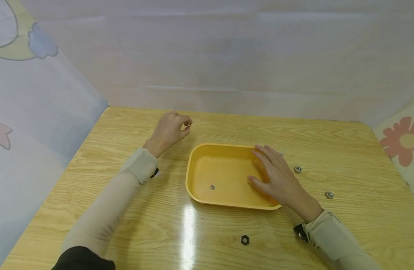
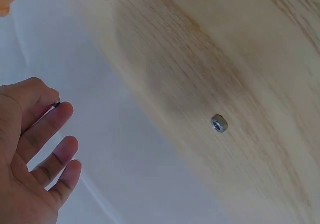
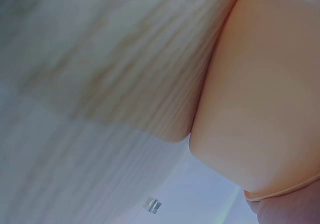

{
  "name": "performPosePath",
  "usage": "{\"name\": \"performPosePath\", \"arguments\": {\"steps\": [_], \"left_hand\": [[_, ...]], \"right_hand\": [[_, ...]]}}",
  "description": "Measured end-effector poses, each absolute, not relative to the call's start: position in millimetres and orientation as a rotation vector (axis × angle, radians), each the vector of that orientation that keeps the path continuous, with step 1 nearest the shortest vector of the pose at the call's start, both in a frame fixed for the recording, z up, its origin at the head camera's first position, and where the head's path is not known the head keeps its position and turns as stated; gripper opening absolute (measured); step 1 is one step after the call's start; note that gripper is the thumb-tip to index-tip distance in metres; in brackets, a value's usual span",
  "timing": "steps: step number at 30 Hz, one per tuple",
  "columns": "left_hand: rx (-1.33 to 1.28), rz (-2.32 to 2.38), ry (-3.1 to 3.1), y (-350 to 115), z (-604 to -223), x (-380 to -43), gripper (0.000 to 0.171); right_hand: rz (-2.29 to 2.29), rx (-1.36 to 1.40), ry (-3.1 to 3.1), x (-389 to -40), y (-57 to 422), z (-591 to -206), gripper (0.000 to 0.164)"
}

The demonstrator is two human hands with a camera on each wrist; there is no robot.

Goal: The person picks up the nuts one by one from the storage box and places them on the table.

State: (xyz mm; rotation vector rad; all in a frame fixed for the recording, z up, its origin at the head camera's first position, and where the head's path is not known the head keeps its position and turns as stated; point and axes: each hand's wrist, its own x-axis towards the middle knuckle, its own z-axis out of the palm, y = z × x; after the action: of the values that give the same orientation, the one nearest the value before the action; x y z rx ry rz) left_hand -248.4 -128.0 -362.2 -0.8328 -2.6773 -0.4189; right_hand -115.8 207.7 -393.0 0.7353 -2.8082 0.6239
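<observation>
Between thumb and index finger, my left hand [image 1: 170, 129] pinches a small metal nut [image 2: 56, 103], raised beyond the tray's far left corner. The other left fingers are loosely bent in the left wrist view. A yellow plastic tray [image 1: 224, 205] sits on the table with one small nut [image 1: 212, 186] lying in it. My right hand [image 1: 278, 178] lies over the tray's right side, fingers extended across the rim and thumb spread toward the inside. Only a bit of that hand shows in the right wrist view, beside the tray's outer wall [image 3: 255, 94].
A black nut [image 1: 245, 240] lies in front of the tray. Right of it are silver nuts [image 1: 297, 169], one nearer the right edge [image 1: 329, 195] and another partly behind the right hand. Another nut [image 2: 219, 123] lies on the wooden table in the left wrist view. Walls enclose the table.
</observation>
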Motion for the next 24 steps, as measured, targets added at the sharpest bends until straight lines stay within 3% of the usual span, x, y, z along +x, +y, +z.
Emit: {"name": "performPosePath", "arguments": {"steps": [24], "left_hand": [[-0.738,-0.407,-2.866,-132,-376,-264,0.016]], "right_hand": [[0.615,0.743,-2.789,-116,207,-393,0.075]]}}
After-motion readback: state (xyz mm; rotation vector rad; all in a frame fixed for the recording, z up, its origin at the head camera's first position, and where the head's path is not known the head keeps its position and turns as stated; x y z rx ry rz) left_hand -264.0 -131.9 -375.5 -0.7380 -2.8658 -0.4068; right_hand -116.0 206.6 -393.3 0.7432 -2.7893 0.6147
